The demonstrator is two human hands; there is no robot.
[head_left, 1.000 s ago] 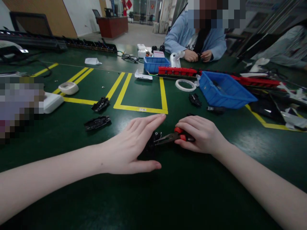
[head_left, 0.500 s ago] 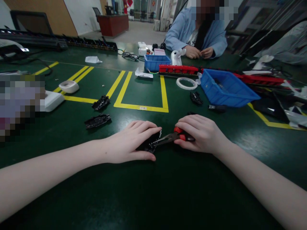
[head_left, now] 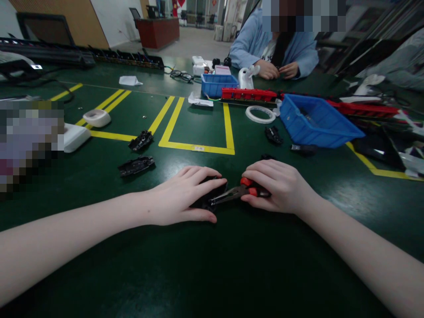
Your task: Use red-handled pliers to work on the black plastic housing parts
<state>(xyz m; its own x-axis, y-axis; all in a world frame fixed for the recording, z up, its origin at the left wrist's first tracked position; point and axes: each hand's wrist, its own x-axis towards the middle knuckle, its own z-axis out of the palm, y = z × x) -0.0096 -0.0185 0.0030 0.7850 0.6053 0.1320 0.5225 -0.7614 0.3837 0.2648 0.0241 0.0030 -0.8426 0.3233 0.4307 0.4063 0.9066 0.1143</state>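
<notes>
My right hand (head_left: 276,185) grips long-nose pliers (head_left: 233,193) with red and black handles. The plier jaws point left and reach a small black plastic part (head_left: 208,201) on the table. Over that part lies my left hand (head_left: 188,194), its fingers and thumb curved around it and holding it down. Much of the part is hidden under the palm, so its full shape does not show. Two similar black plastic parts, one upper (head_left: 141,140) and one lower (head_left: 136,166), lie beyond my left wrist.
Past my right hand are another black part (head_left: 273,135), a dark piece (head_left: 303,150), a white tape roll (head_left: 260,115) and a blue bin (head_left: 319,121). Yellow tape (head_left: 198,148) marks the green table (head_left: 212,274). A person in a blue shirt (head_left: 245,42) sits across.
The fingers of my left hand have shifted slightly right over the black part. The pliers stay at the part, their jaws looking a little closer together. The view has moved slightly.
</notes>
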